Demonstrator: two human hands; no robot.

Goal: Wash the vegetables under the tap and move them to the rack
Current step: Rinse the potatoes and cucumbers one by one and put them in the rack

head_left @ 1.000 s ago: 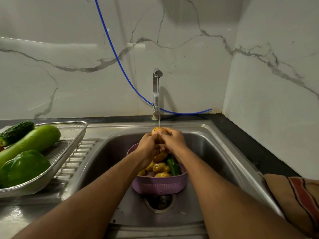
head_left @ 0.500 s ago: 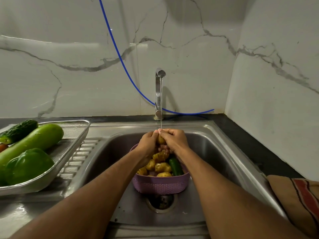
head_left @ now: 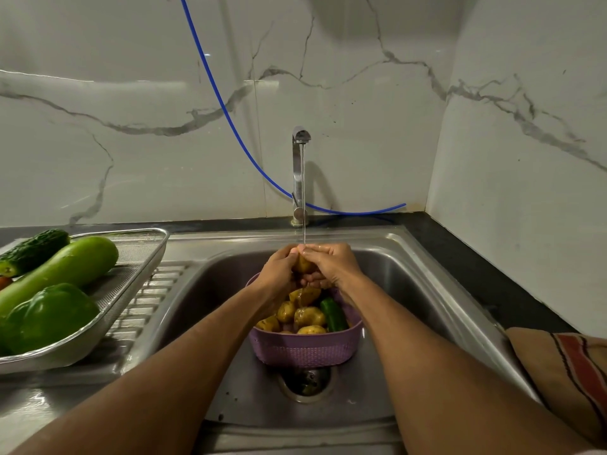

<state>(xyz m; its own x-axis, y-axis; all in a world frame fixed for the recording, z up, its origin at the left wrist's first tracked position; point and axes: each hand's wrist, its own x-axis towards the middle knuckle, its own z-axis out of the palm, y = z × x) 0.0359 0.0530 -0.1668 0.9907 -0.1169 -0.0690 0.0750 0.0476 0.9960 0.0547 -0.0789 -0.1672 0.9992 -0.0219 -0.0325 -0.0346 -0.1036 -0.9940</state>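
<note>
I am holding a small yellow-brown potato (head_left: 303, 265) between both hands, directly under the thin stream of water (head_left: 304, 205) that is falling from the tall chrome tap (head_left: 298, 174). My left hand (head_left: 279, 269) is curling around the potato from the left, and my right hand (head_left: 331, 266) is wrapping it from the right, fingers bent under it, so only a narrow strip of the potato is showing between them. The water is landing where my thumbs are meeting.

My hands are hovering just above the back edge of a purple woven-pattern plastic basket (head_left: 305, 351), which is sitting in the stainless steel sink (head_left: 410, 290) just behind the round drain (head_left: 305, 380). Inside the basket, several more wet yellow potatoes (head_left: 303, 315) are lying in a heap, with a dark green cucumber (head_left: 333, 314) tilting against its right side.

To the left, on the ribbed draining board, a shallow steel mesh rack (head_left: 131, 284) is carrying a glossy green bell pepper (head_left: 46, 318) at the front, a long pale green gourd (head_left: 62, 269) behind it, and a dark bumpy green cucumber (head_left: 34, 251) at the back. A sliver of something red (head_left: 4, 282) is peeking in at the frame's left edge; I cannot tell what it is.

A thin blue hose (head_left: 223, 106) is running down the white marble wall behind the tap. A tan cloth with red and dark stripes (head_left: 565, 372) is lying on the dark desk at the right.
</note>
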